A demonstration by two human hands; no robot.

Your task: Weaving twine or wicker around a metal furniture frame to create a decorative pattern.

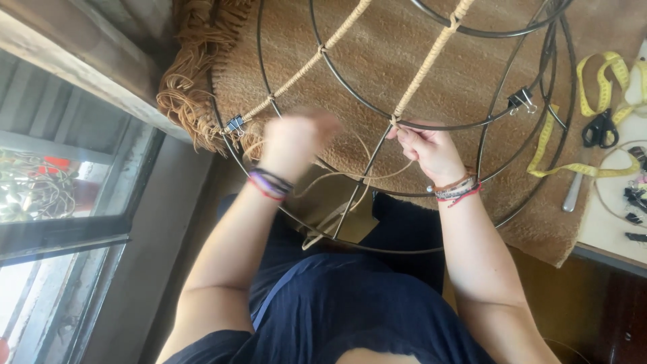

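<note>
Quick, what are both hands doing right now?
Left hand: blurred, close to the tan cord; whether it is open or closed cannot be told.
Right hand: closed, pinching the cord against the wire frame.

L hand (294, 140) raised & motion-blurred, R hand (431, 149) w/ fingers (406, 138) pinched shut, both forearms reaching fwd.

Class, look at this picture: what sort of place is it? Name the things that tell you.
Probably a home craft corner by a window. Clues: a wire frame being wrapped with cord, and a measuring tape and scissors on a side table.
</note>
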